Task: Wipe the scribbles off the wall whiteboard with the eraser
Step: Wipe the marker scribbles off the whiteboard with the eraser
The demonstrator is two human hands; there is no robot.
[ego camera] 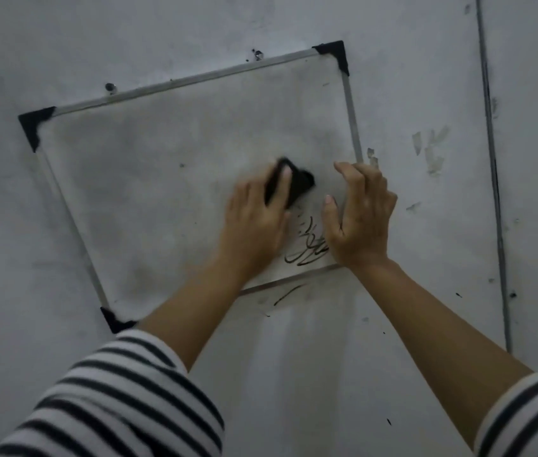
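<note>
A whiteboard [162, 179] with a metal frame and black corner caps hangs tilted on a grey wall. Its surface is smudged grey. Black scribbles [307, 247] show near its lower right corner, between my two hands. My left hand [254, 219] presses a black eraser [297, 186] flat against the board, just above the scribbles. My right hand [360, 216] grips the board's right frame edge, thumb on the board face and fingers curled over the rail. The board's lower right corner is hidden behind my right hand.
Two screws [109, 88] sit in the wall above the board's top rail. A black marker streak [289, 294] marks the wall below the board. A dark vertical seam [491, 159] runs down the wall at the right, with peeled paint patches [434, 153] beside it.
</note>
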